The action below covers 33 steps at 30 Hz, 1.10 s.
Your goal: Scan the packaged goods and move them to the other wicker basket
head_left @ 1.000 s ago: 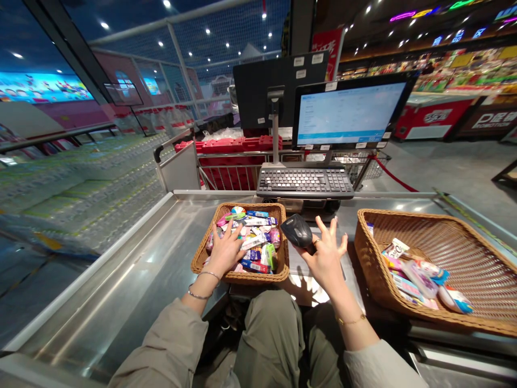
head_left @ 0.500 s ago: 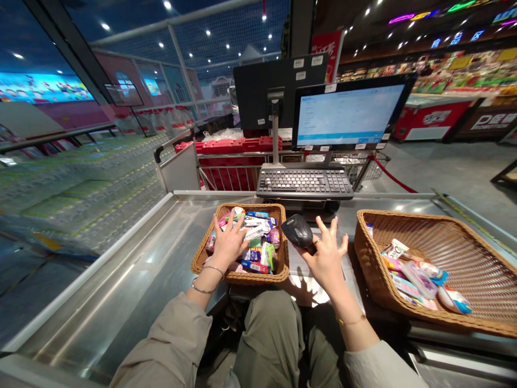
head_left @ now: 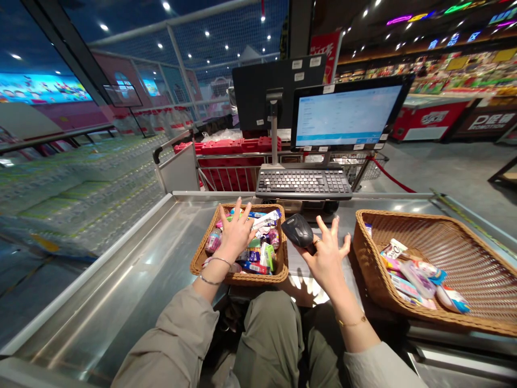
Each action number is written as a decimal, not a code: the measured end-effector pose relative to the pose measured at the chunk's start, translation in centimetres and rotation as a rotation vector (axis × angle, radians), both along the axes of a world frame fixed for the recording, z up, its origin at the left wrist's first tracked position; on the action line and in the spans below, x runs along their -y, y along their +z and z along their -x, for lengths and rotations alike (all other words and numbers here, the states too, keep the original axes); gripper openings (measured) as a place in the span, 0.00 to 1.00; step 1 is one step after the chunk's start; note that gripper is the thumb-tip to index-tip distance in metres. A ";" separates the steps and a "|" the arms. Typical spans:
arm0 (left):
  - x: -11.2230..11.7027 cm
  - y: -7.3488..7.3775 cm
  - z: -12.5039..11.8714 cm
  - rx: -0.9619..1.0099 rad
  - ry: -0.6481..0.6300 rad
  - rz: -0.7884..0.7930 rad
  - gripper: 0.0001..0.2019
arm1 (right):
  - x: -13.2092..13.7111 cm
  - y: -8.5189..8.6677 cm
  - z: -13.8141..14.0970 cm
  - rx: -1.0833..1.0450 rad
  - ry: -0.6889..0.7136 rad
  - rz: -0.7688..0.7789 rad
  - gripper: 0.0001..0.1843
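Note:
A slim white pack with blue print [head_left: 266,219] sticks out to the right from the thumb side of my left hand [head_left: 236,231]. The other fingers are spread over a wicker basket [head_left: 194,263] of small packaged sweets; how the pack is gripped behind the palm is hidden. Beside this basket my right hand [head_left: 329,253] holds a black barcode scanner [head_left: 298,230] above the counter. Its fingers fan out, and the handle and most of the thumb lie hidden. In the left basket are a pink round container [head_left: 213,240] and a green-and-white pack [head_left: 268,255].
A larger wicker basket [head_left: 367,269] with several packets stands on the right. Behind the metal counter [head_left: 169,226] are a keyboard [head_left: 304,182] and a lit monitor [head_left: 347,116], with a second, dark screen [head_left: 258,97] beside it. A metal railing [head_left: 230,175] runs beyond.
My left hand has shifted up and to the right, and the white pack has moved along with it. More of the pink container shows. My right hand and the scanner are nearly still.

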<state>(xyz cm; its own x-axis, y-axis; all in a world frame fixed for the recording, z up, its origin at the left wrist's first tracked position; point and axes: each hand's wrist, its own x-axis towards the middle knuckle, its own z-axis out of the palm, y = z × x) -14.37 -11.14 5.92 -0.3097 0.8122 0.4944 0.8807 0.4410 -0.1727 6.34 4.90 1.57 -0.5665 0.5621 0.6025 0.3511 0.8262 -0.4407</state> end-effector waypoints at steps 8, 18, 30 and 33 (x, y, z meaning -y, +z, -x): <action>-1.3 0.9 -0.9 -0.014 -0.014 -0.041 0.07 | 0.0 0.0 0.0 0.014 -0.005 -0.001 0.10; -2.7 1.2 -1.6 -0.029 -0.049 -0.045 0.07 | 0.0 0.3 -0.3 -0.006 -0.018 -0.002 0.10; -3.5 1.4 -1.9 -0.005 -0.047 -0.059 0.08 | 0.0 0.4 -0.3 -0.007 -0.020 -0.004 0.10; -3.6 1.5 -2.0 0.003 -0.047 -0.064 0.08 | 0.0 0.3 -0.3 -0.013 -0.016 -0.002 0.10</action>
